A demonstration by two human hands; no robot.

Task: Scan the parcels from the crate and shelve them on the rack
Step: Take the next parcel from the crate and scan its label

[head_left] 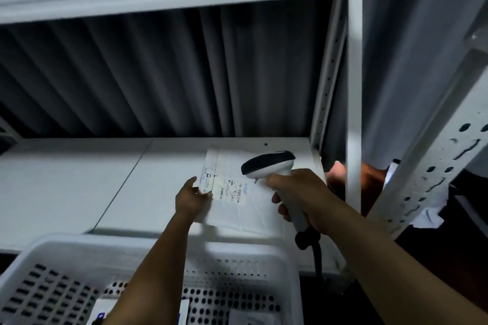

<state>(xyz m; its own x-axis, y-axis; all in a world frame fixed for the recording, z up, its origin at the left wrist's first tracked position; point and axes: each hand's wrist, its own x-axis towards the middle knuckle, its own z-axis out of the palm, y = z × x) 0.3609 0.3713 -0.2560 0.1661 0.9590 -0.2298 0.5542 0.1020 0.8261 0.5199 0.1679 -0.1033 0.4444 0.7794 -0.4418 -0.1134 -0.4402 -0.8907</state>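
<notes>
White poly mailer parcel [245, 208] lies flat on rack shelf [79, 179], centre-right of frame, label [233, 190] facing up. Its left edge is pinched by left hand [191, 196], fingers curled onto the film. Over it, right hand [301, 192] wraps tight round the handle of barcode scanner [269, 166], head angled down at the label, just above it; index finger near trigger, can't tell if pressed.

Risks, as I judge them: wrinkles or glare on the film over the barcode could spoil the read. A scanner this close and steep may miss the code. A loose pinch could let the mailer slide on the slick shelf. The black cable [317, 253] could snag the crate rim.

Scanner: smooth white plastic, dark glossy top, pistol shape. Mailer: thin, soft, creased film. Shelf: flat painted metal with a seam. Lower frame: crate [158, 243], white perforated plastic, more packets [104, 310] inside, blurred. Behind: grey pleated curtain [158, 74]; right of centre: white rack upright [353, 87].
</notes>
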